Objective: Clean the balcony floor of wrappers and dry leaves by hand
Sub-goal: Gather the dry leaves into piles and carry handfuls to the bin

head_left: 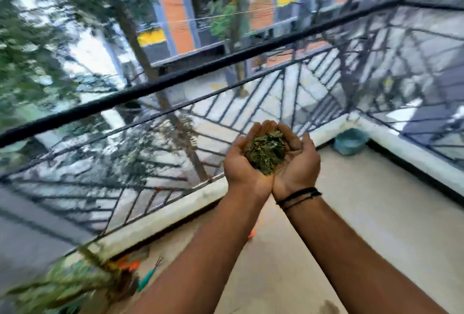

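A heap of dry green and brown leaves lies in my two cupped hands, held out at chest height above the balcony floor. My left hand and my right hand meet at the heels of the palms, palms up, with the fingers curled up round the pile. A black thread band circles my right wrist. The frame is blurred by motion.
A black metal railing on a white kerb runs along the left and far sides. A light blue tub sits in the far corner. Orange wrapper scraps, a teal-handled tool and a potted plant lie lower left.
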`<control>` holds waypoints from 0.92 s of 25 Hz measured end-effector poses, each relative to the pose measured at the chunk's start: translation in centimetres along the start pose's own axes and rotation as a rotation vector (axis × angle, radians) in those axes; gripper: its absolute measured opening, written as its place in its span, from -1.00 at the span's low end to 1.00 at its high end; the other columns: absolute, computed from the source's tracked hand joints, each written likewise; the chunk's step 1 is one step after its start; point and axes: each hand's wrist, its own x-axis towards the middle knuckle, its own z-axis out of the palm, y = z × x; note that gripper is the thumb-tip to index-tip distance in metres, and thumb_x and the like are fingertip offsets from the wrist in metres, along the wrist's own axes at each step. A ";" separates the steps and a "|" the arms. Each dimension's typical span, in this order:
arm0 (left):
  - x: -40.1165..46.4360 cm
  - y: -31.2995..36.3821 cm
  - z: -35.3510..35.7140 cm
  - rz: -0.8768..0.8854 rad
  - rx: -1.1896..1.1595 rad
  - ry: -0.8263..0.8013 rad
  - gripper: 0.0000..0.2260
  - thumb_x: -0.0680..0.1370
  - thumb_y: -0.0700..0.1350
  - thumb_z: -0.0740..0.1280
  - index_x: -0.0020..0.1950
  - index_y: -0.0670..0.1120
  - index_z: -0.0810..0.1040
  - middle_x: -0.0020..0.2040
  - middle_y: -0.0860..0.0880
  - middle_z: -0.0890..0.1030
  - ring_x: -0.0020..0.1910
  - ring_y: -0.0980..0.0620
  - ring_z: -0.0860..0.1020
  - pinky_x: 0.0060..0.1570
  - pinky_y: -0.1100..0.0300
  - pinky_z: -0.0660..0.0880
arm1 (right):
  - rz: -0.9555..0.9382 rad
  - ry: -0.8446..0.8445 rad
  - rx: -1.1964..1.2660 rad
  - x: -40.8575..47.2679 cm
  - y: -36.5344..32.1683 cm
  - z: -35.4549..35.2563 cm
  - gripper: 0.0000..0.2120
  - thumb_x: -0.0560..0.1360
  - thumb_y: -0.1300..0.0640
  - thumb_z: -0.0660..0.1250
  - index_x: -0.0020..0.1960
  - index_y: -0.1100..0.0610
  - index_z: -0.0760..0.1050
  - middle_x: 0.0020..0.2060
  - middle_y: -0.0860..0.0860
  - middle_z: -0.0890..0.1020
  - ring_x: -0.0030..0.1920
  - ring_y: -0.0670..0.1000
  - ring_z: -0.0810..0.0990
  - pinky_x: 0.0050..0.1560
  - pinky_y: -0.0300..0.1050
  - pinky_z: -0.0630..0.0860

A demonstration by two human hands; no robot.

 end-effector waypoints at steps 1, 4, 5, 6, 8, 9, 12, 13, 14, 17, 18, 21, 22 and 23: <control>1.5 -3.7 1.4 -0.068 0.024 -0.024 -0.71 0.51 -0.12 0.15 0.00 -0.25 0.59 -0.03 -0.23 0.66 -0.04 -0.19 0.62 0.27 -0.07 0.46 | -0.052 0.019 0.015 1.7 -3.7 -0.9 -0.49 0.69 -0.09 0.03 -0.01 0.26 0.58 0.06 0.27 0.63 0.13 0.24 0.59 0.32 0.15 0.49; 5.0 -13.5 4.5 -0.212 0.087 -0.050 -0.64 0.57 -0.03 0.11 0.02 -0.24 0.60 -0.01 -0.23 0.66 0.03 -0.21 0.61 0.38 -0.09 0.41 | -0.184 0.093 0.016 5.3 -13.2 -3.7 -0.47 0.70 -0.11 0.02 0.02 0.27 0.59 -0.03 0.21 0.68 0.09 0.22 0.62 0.33 0.15 0.48; 6.1 -17.0 5.7 -0.263 0.116 -0.050 -0.62 0.58 -0.01 0.10 0.04 -0.24 0.60 0.02 -0.24 0.66 0.05 -0.22 0.61 0.37 -0.10 0.42 | -0.227 0.110 0.022 6.5 -16.6 -4.7 -0.46 0.70 -0.11 0.01 0.03 0.28 0.60 -0.07 0.19 0.70 0.04 0.20 0.64 0.28 0.11 0.51; 7.3 -20.4 6.9 -0.310 0.142 -0.051 -0.61 0.59 -0.01 0.10 0.07 -0.24 0.61 0.06 -0.25 0.66 0.08 -0.24 0.61 0.35 -0.13 0.44 | -0.267 0.130 0.048 7.7 -19.8 -5.6 -0.45 0.70 -0.11 0.01 0.05 0.29 0.60 -0.06 0.19 0.70 0.03 0.19 0.66 0.25 0.08 0.53; 9.6 -26.3 8.6 -0.399 0.171 -0.065 -0.58 0.63 0.00 0.06 0.15 -0.25 0.58 0.15 -0.27 0.63 0.13 -0.26 0.60 0.34 -0.16 0.45 | -0.336 0.200 0.095 10.2 -25.3 -7.4 -0.44 0.69 -0.09 0.03 0.17 0.34 0.58 0.07 0.24 0.68 0.12 0.21 0.65 0.24 0.06 0.54; 10.4 -28.7 9.1 -0.445 0.190 -0.060 -0.57 0.64 0.00 0.04 0.17 -0.25 0.57 0.15 -0.28 0.63 0.13 -0.26 0.61 0.35 -0.16 0.45 | -0.360 0.235 0.105 11.3 -27.5 -8.2 -0.45 0.69 -0.08 0.03 0.23 0.35 0.56 0.12 0.25 0.66 0.15 0.22 0.65 0.22 0.06 0.56; 12.9 -33.9 10.4 -0.485 0.248 -0.039 -0.57 0.66 -0.03 0.02 0.21 -0.26 0.57 0.13 -0.28 0.64 0.17 -0.27 0.60 0.39 -0.18 0.41 | -0.396 0.308 0.120 14.3 -31.7 -10.3 -0.51 0.69 -0.05 0.08 0.14 0.31 0.61 0.01 0.20 0.70 0.02 0.17 0.69 0.06 0.01 0.64; 14.2 -35.6 10.9 -0.496 0.265 -0.037 -0.58 0.66 -0.03 0.03 0.23 -0.25 0.57 0.15 -0.28 0.63 0.21 -0.28 0.58 0.41 -0.19 0.39 | -0.406 0.317 0.124 15.8 -33.0 -10.9 -0.53 0.68 -0.04 0.09 0.12 0.29 0.62 0.00 0.20 0.69 0.03 0.18 0.68 0.12 0.04 0.62; 15.9 -37.3 11.3 -0.515 0.281 -0.032 -0.58 0.66 -0.04 0.04 0.25 -0.25 0.56 0.17 -0.28 0.63 0.23 -0.28 0.57 0.42 -0.20 0.38 | -0.422 0.326 0.139 17.5 -34.3 -11.4 -0.54 0.68 -0.02 0.09 0.10 0.29 0.62 0.01 0.21 0.68 0.07 0.20 0.66 0.21 0.09 0.57; 21.8 -43.2 13.1 -0.635 0.295 -0.060 -0.64 0.64 -0.06 0.11 0.22 -0.23 0.57 0.20 -0.26 0.60 0.23 -0.27 0.56 0.43 -0.18 0.37 | -0.498 0.380 0.163 23.8 -39.4 -12.7 -0.54 0.69 -0.01 0.07 0.09 0.28 0.62 0.06 0.25 0.67 0.12 0.23 0.64 0.30 0.15 0.51; 23.9 -45.6 13.9 -0.671 0.282 -0.076 -0.67 0.64 -0.06 0.13 0.17 -0.22 0.58 0.18 -0.24 0.60 0.21 -0.25 0.57 0.43 -0.17 0.37 | -0.536 0.398 0.163 26.0 -41.7 -13.1 -0.54 0.69 -0.01 0.06 0.12 0.29 0.61 0.06 0.25 0.67 0.09 0.22 0.65 0.25 0.12 0.54; 29.1 -52.7 16.9 -0.761 0.300 -0.087 -0.70 0.65 -0.05 0.13 0.05 -0.18 0.60 0.07 -0.19 0.63 0.13 -0.22 0.59 0.41 -0.16 0.39 | -0.627 0.407 0.199 31.1 -48.3 -13.8 -0.53 0.69 -0.01 0.03 0.05 0.29 0.60 -0.12 0.20 0.70 -0.12 0.14 0.71 -0.04 -0.02 0.64; 30.4 -55.4 17.8 -0.810 0.332 -0.069 -0.73 0.63 -0.07 0.15 0.04 -0.17 0.60 0.05 -0.18 0.64 0.10 -0.21 0.60 0.41 -0.15 0.40 | -0.666 0.446 0.227 32.6 -50.6 -14.2 -0.53 0.69 0.00 0.02 0.00 0.27 0.59 -0.19 0.18 0.70 -0.19 0.11 0.72 -0.14 -0.07 0.65; 31.4 -58.2 18.6 -0.878 0.367 -0.078 -0.77 0.59 -0.11 0.18 0.03 -0.18 0.60 0.04 -0.18 0.64 0.09 -0.20 0.60 0.41 -0.14 0.39 | -0.715 0.494 0.257 33.7 -53.0 -15.0 -0.54 0.69 0.00 0.02 -0.02 0.26 0.59 -0.21 0.17 0.70 -0.23 0.09 0.72 -0.17 -0.09 0.64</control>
